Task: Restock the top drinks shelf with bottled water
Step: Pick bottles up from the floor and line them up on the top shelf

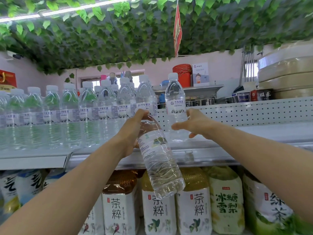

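Overhead, tilted bottle (160, 163) hangs from clasping left grip (133, 131) (right grip (193, 124) spread beside shelved bottle (175, 99)).

Everything is lit brightly by a long tube light (67, 10) overhead and a window (135, 80) behind. Straight lines are bent near the edges, and the far-left bottles (10, 116) are blurred.

Water bottle row (67, 114) stood on top shelf (254, 133), left part. Single water bottle (176, 102) stood just right of row. Tilted water bottle (159, 160) held before shelf edge. Tea bottles (194, 209) stored on shelf below.
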